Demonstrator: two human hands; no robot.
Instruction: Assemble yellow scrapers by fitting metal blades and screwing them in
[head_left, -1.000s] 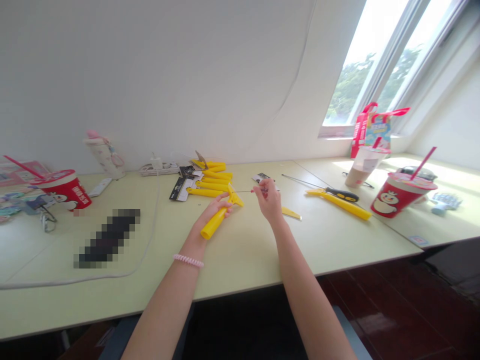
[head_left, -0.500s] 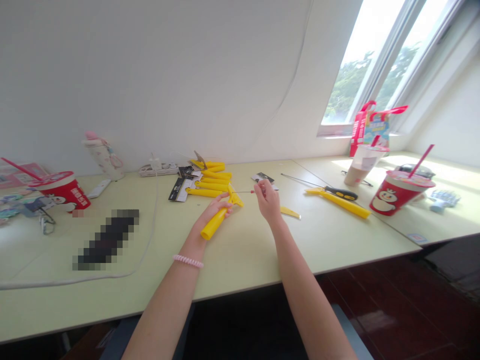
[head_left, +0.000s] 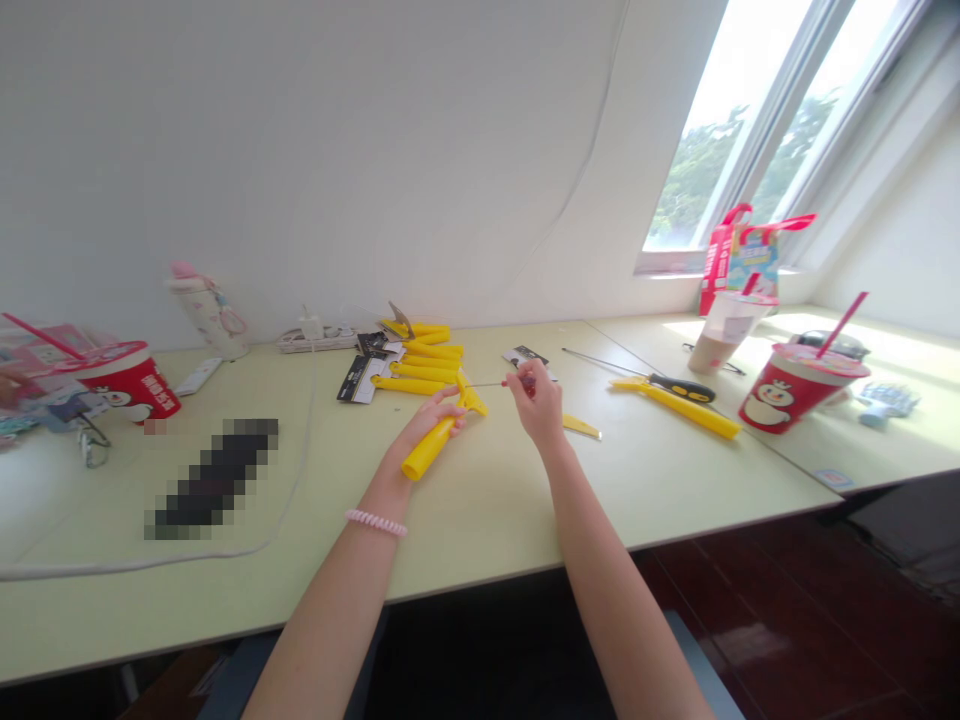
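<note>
My left hand (head_left: 429,418) is wrapped round the yellow handle of a scraper (head_left: 426,452), whose head points away from me and to the right. In my right hand (head_left: 537,402) is a small screwdriver (head_left: 489,384) with a reddish handle, mostly covered by my fingers. Its thin shaft reaches left to the scraper's head; whether the tip sits in a screw is too small to tell. Just right of my right wrist lies a flat yellow blade-like piece (head_left: 582,427). Behind that hand lies a black-and-white card (head_left: 528,355).
Several yellow scrapers (head_left: 420,370) with card tags lie beyond my left hand. Rightward are a black-handled screwdriver (head_left: 681,387), another yellow scraper (head_left: 690,412) and drink cups (head_left: 796,390). Leftward are a cable (head_left: 300,480), a red cup (head_left: 139,385) and another person's hand (head_left: 13,392).
My right hand has turned slightly about the screwdriver, its fingers shifting a little. My left hand and the scraper stay put. Another person's hand has come in at the far left edge.
</note>
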